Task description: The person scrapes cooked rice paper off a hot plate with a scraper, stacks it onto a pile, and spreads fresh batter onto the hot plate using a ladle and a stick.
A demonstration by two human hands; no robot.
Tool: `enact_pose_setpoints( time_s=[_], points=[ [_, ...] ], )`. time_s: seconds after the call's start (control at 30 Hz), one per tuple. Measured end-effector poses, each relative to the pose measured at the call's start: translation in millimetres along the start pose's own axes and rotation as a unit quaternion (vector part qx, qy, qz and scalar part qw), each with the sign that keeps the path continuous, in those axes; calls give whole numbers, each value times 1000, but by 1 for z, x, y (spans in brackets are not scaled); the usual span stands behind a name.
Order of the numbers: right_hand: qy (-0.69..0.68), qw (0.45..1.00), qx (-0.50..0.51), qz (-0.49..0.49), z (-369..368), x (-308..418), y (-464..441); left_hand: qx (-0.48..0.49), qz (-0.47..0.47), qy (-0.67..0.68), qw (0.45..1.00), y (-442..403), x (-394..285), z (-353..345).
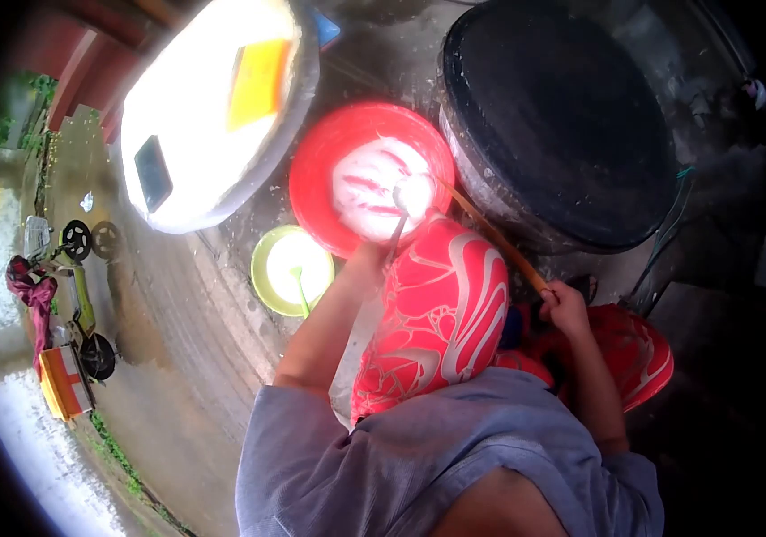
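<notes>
A red basin [311, 161] holds a thick white paste [360, 183] with red streaks of the basin's wall showing through. My left hand [374, 259] is at the basin's near rim, partly hidden by my raised knee. Its fingers close around a thin grey handle [397, 229], probably a spoon's, that runs up to a white lump over the paste. Off to the right, my right hand [565, 309] grips the lower end of a long wooden stick [499, 240]. The stick slants up and left over the basin rim, its far end at the white lump.
Left of the red basin stands a small green bowl [263, 285] of white stuff with a green handle in it. A white-topped round table [186, 116] bears a phone [153, 173] and a yellow packet [257, 82]. A large black-topped drum [562, 116] stands right; a scooter [81, 295] is far left.
</notes>
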State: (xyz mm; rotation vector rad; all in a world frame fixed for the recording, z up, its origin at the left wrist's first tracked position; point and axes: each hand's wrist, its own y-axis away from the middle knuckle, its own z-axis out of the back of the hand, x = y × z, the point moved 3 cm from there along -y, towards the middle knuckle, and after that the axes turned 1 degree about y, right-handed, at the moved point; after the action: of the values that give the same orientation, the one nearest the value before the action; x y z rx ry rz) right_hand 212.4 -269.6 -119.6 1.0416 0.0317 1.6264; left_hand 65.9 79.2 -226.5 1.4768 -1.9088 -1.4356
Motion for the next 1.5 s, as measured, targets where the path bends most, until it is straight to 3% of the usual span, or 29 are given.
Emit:
enact_pose_setpoints(
  time_s=[0.03,0.1,0.13,0.33,0.63,0.7,0.8,0.97,1.03,1.1,1.17,1.27,1.33,1.4,1.5],
  points=[
    [2,1000,-2,0,-1,-1,0,2,0,1,1000,0,-2,7],
    [0,1000,6,-13,-3,-6,-2,235,121,176,948,12,-3,-2],
    [1,1000,5,-11,-2,-5,-2,117,69,132,982,22,-5,-7],
    [2,1000,2,-26,-3,-1,1,120,12,88,989,71,-25,25],
    [-10,996,-27,83,-1,-10,5,105,-164,-58,979,194,-75,-10],
    [-78,991,-41,97,-1,-15,4,133,-183,-51,973,196,-76,-13],
    [-166,984,-24,56,1,-11,10,108,-167,-20,980,175,-66,-19],
    [-187,977,-33,93,2,-2,20,104,-28,126,986,48,-18,19],
    [-204,973,-30,103,2,-2,21,70,-48,62,994,26,-9,27],
    [-211,968,-30,136,2,-2,24,-66,-54,27,996,22,-1,41],
    [-229,966,-32,118,3,-3,26,-60,-22,42,997,55,-4,47],
    [-289,953,-20,93,0,-4,24,-34,-53,-44,997,101,-19,49],
    [-331,939,-8,92,1,0,20,-33,-81,-67,994,139,-31,32],
    [-407,912,43,31,3,9,18,-36,-133,-72,988,176,-45,8],
    [-415,908,51,13,12,24,18,-15,-186,-98,977,217,-65,-19]
  ],
)
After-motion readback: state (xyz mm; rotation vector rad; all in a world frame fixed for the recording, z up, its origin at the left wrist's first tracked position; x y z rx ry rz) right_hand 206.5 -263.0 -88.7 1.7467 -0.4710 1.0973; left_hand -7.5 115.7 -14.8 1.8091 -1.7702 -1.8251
